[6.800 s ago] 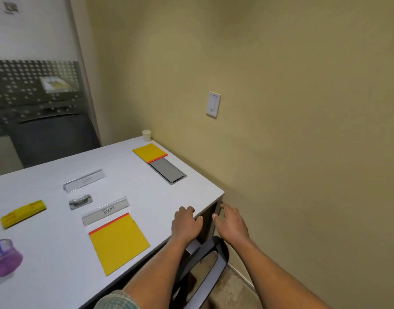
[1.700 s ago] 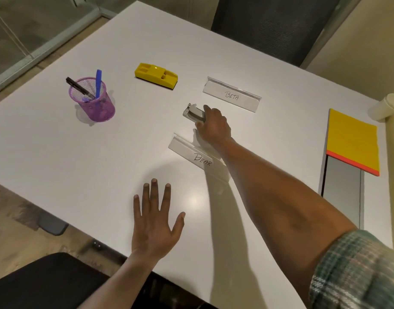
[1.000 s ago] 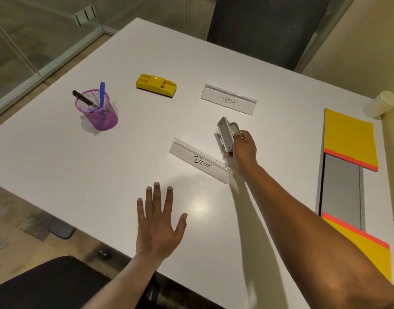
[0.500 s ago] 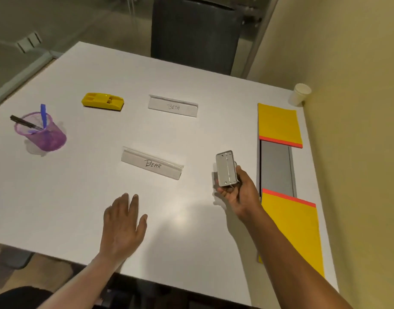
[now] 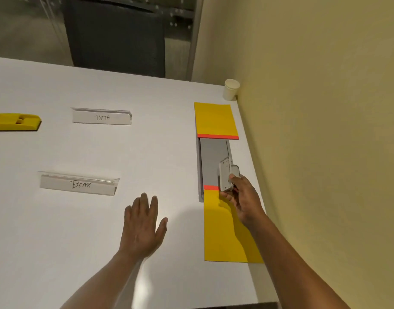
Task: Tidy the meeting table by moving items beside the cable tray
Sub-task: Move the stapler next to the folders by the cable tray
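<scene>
Right grip (image 5: 242,197) is found clamped on a grey metal device (image 5: 225,175), held tilted over the wall-side edge of the cable tray (image 5: 211,161) (contact with the tray cannot be told). Left grip (image 5: 142,226) is spread open and flat at the table (image 5: 80,253). Far yellow folder (image 5: 216,118) and near yellow folder (image 5: 222,237) are noted at the tray ends.

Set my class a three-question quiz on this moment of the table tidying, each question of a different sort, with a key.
1. Fill in: the name plate nearer the paper cup reads ____.
2. True or false: the left hand holds nothing.
3. The right hand grips the silver stapler above: A the cable tray; B that name plate; C the paper cup.
Key: 1 BETA; 2 true; 3 A.
</scene>
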Motion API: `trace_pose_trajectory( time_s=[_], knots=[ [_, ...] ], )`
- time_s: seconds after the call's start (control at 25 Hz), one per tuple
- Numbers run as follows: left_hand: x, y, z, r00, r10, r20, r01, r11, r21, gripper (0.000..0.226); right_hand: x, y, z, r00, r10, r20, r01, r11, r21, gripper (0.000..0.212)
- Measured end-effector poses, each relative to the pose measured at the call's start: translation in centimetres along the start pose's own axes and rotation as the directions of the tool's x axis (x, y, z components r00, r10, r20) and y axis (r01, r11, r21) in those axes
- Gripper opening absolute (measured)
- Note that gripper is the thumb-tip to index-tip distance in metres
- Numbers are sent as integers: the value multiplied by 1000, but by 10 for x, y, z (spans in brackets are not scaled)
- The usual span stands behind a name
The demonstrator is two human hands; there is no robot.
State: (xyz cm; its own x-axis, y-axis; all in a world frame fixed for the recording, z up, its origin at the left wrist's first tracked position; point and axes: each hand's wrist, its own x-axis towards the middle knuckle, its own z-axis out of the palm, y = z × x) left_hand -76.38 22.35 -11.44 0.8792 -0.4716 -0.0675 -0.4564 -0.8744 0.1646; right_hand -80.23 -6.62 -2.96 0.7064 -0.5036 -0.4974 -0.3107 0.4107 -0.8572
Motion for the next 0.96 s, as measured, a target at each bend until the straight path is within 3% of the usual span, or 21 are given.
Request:
trace_pose_trajectory(
  time_s=[0.24,0.36,0.52,0.64,0.96],
  knots=[
    [4,-2,9,999,26,-44,-24,999,38,69,34,-12,-31,944,-266,-196,172,901,-397,49],
    [6,-3,12,997,28,-72,-26,999,27,69,53,-13,-36,883,-429,-193,223,743,-631,55],
    [6,-3,14,995,34,-98,-31,999,26,70,70,-6,-39,818,-561,-126,187,467,-864,61],
    [6,-2,15,995,25,-97,-22,999,32,70,75,2,-42,796,-592,-121,139,375,-917,61],
    [6,-1,13,996,9,-92,-7,1000,16,71,83,11,-44,776,-621,-105,85,269,-959,62]
  ],
)
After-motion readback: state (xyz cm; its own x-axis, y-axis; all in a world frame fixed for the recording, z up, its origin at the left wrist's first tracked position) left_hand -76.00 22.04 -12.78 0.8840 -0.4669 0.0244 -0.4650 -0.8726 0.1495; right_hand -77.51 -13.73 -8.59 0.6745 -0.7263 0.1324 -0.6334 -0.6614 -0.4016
